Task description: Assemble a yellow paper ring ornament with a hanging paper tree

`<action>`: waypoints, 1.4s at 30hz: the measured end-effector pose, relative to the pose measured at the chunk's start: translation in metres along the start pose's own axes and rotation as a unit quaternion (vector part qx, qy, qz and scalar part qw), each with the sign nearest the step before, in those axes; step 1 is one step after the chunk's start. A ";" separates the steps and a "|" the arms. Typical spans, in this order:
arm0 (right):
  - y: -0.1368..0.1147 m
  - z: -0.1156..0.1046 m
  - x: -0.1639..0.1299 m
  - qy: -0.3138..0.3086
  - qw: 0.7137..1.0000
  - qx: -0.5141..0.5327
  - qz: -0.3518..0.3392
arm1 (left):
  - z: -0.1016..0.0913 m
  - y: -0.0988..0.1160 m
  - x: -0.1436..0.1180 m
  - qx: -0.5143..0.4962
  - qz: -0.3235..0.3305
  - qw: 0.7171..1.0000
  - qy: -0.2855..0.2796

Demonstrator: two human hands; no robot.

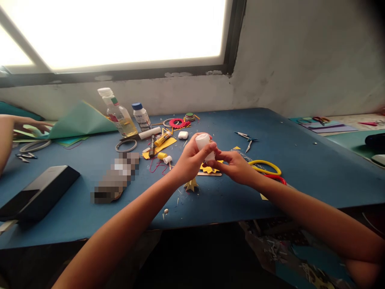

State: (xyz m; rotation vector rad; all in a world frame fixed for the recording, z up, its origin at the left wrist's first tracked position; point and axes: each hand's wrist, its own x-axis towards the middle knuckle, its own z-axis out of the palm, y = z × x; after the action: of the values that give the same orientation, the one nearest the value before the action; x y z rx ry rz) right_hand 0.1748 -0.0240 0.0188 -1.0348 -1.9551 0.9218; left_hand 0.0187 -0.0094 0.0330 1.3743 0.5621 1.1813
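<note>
My left hand point(194, 157) is wrapped round a small white plastic bottle point(203, 140), held tilted above the table with its broad, flat end up. My right hand point(233, 165) pinches the same bottle at its lower end, where the fingers hide the tip. Below the hands lie yellow zigzag-cut paper pieces point(210, 168) and a wooden craft stick point(209, 174). A folded yellow paper star point(191, 184) stands just in front of my left hand. Scissors with yellow and red handles point(266, 166) lie beside my right forearm, partly covered by it.
A clear bottle point(122, 118), a blue-capped bottle point(141, 117), a glue stick point(163, 139) and a white earbud case point(183, 135) are behind. Pliers point(248, 138) lie to the right. At left are a black box-shaped device point(42, 192) and another person's hand point(33, 127) by green paper point(82, 120).
</note>
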 end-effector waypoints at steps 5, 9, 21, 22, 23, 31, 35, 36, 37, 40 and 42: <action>0.006 0.006 0.003 0.080 0.996 -0.047 -0.013 | 0.009 -0.010 -0.001 0.055 0.061 0.994 0.074; 0.010 0.002 0.008 0.047 0.997 0.065 0.015 | 0.002 -0.001 0.002 0.019 0.004 1.000 0.011; 0.011 0.000 0.007 -0.056 0.984 0.163 0.046 | -0.007 0.011 -0.001 0.006 -0.106 0.994 -0.029; 0.012 -0.001 0.007 -0.061 0.981 0.181 0.042 | -0.008 0.012 -0.001 -0.018 -0.110 0.992 -0.056; 0.013 -0.001 0.007 -0.063 0.979 0.192 0.037 | -0.009 0.013 0.000 -0.031 -0.110 0.990 -0.081; 0.011 0.003 0.004 -0.013 0.999 0.030 -0.008 | -0.007 0.000 0.000 0.099 -0.014 0.995 -0.011; 0.013 0.002 0.005 -0.061 0.993 0.103 -0.002 | -0.011 0.004 -0.002 0.033 -0.043 0.994 -0.091; 0.013 0.000 0.005 -0.078 0.988 0.131 0.002 | -0.013 0.007 -0.003 0.011 -0.054 0.991 -0.123; 0.013 -0.001 0.005 -0.093 0.984 0.155 0.003 | -0.015 0.010 -0.002 -0.001 -0.067 0.986 -0.153; 0.012 -0.004 0.003 -0.097 0.980 0.171 0.001 | -0.019 0.018 -0.001 0.007 -0.088 0.978 -0.190; 0.010 -0.004 0.002 -0.052 0.990 0.129 -0.004 | -0.017 0.019 0.000 0.010 -0.072 0.986 -0.151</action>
State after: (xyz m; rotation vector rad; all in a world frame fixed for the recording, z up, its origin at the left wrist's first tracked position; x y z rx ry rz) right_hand 0.1808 -0.0170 0.0129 -0.8439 -1.8604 1.2099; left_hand -0.0022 -0.0059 0.0470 1.4719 0.4481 0.8326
